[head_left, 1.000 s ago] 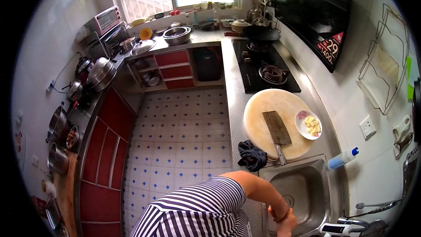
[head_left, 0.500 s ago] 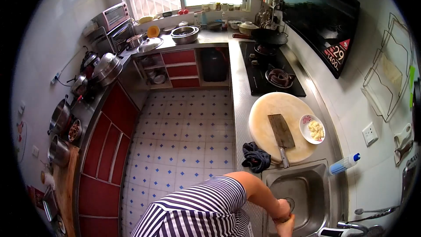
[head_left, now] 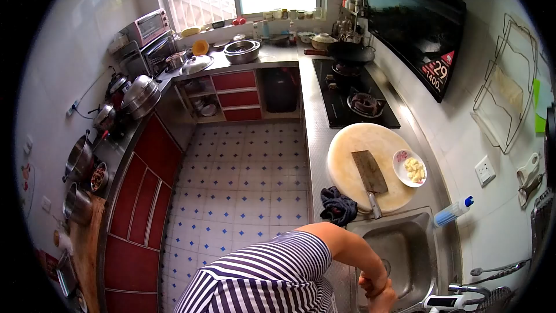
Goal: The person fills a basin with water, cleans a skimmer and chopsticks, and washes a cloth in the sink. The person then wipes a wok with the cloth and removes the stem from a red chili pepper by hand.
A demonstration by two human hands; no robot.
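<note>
My left hand (head_left: 370, 283) is over the near left part of the steel sink (head_left: 412, 243), with its fingers curled in. Pressed against it from below is my right hand (head_left: 383, 301), whose fingers are mostly hidden. Whatever lies between the hands cannot be made out. Beyond the sink, a cleaver (head_left: 369, 171) lies flat on a round cutting board (head_left: 347, 156), its handle toward the sink. A white bowl (head_left: 399, 169) of pale yellow pieces sits on the board's right side. Left of the handle is a dark cloth (head_left: 338, 205).
A blue-capped bottle (head_left: 453, 211) leans by the sink's right edge. The faucet (head_left: 463, 288) is at the bottom right. A black stove (head_left: 354, 95) holds a wok (head_left: 350, 52). Pots and a steamer (head_left: 141, 95) line the left counter.
The view has shifted slightly. My hands stay together over the sink, and their pose has changed: the curled fingers show again after being turned away half a second ago.
</note>
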